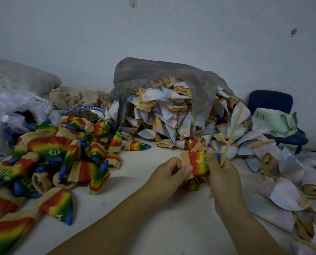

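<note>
A rainbow-striped sock (199, 162) with a beige cuff is held between both hands just above the white table (153, 218). My left hand (169, 172) pinches its beige cuff end. My right hand (221, 172) grips the sock's other end together with a thin beige strip (232, 133) that rises up and to the right. A second rainbow sock (191, 184) hangs partly hidden below the hands.
Several rainbow socks (48, 162) are heaped on the left. A grey plastic bag (164, 85) at centre back spills pale inside-out socks (168, 122), which also spread along the right. A blue-rimmed bowl (83, 112), crumpled plastic and a blue chair (271, 103) stand behind.
</note>
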Demonstrator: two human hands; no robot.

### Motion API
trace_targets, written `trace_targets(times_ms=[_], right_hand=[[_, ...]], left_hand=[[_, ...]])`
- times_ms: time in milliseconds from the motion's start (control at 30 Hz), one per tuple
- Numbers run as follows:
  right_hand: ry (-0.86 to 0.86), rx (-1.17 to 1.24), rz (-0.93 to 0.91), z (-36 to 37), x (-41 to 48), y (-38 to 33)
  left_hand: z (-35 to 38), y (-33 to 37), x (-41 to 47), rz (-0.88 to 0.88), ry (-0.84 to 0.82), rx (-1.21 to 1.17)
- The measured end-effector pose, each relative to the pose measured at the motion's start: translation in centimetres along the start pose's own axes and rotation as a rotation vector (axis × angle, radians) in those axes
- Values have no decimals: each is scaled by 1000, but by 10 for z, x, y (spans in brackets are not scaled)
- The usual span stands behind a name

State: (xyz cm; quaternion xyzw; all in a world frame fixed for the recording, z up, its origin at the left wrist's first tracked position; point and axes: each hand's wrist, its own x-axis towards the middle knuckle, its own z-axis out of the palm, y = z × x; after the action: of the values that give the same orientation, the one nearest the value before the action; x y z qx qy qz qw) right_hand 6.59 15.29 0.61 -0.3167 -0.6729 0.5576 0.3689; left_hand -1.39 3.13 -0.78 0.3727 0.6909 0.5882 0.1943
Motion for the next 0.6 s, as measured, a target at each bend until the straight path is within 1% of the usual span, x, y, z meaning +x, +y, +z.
trace_targets(times_ms=[133,267,333,367,433,500,533,567,600], right_hand=[[-16,-4,22,0,-2,-1],[-76,-24,45,3,-3,-1],[-83,-19,33,0,-3,-1],[-69,3,19,-2,-2,-1],[3,45,17,-7,1,-2],[72,63,39,-12,5,-2],[87,58,36,-13,7,-1],[93,47,24,-13,8,1],[91,26,10,-12,8,2]], left_hand=[[-2,-5,1,6,52,23],[-6,-8,6,20,114,44],[-8,-11,7,33,180,33],[-11,-12,9,36,243,-1],[-18,-13,12,16,450,-153],[-29,-13,16,-58,700,-414],[-34,-13,18,-92,796,-573],[-38,-12,18,-113,845,-730],[-40,-12,18,-124,860,-825]])
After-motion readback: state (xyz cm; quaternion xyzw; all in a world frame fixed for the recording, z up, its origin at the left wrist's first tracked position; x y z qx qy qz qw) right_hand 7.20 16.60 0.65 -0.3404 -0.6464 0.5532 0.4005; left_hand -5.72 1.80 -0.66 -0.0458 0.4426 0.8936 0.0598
